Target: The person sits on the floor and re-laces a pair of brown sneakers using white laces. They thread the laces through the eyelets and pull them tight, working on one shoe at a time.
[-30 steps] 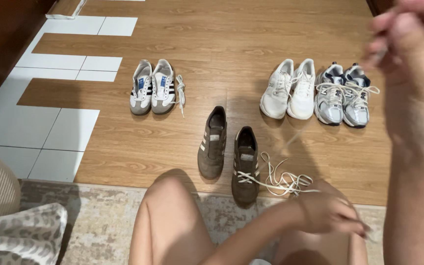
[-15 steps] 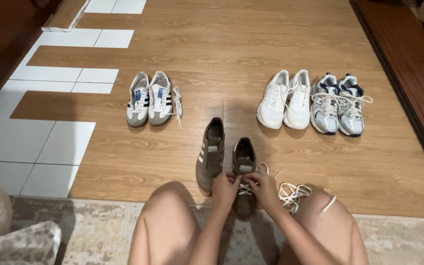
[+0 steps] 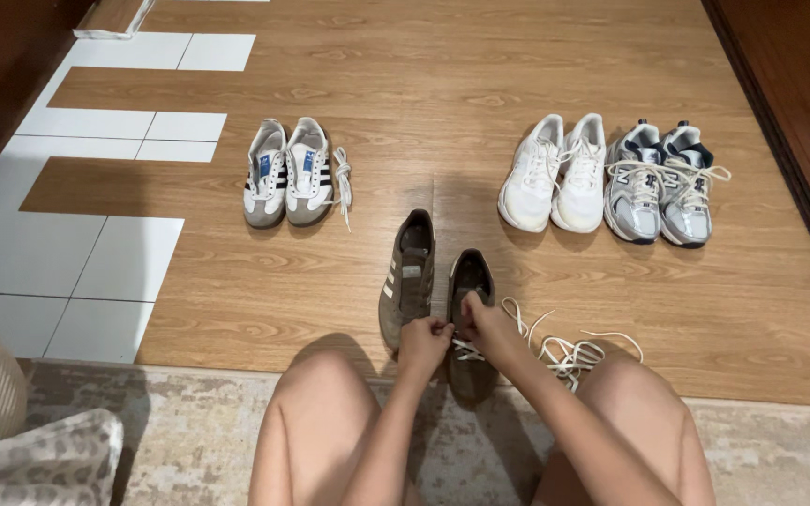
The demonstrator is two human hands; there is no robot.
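Two brown suede sneakers with cream stripes stand on the wood floor in front of my knees. The left brown shoe has no lace. My left hand and my right hand are together over the right brown shoe, fingers pinched on its cream shoelace. The lace's long loose end trails in loops on the floor to the right of the shoe, beside my right knee.
A white pair with black stripes and a loose lace stands at the back left. A plain white pair and a grey-white-navy pair stand at the back right. White tiles lie left, a patterned rug under my legs, dark wood at right.
One second ago my right hand was raised high near the camera, pulling the lace; it came down to the right brown shoe. Both hands now work close together on the lace.
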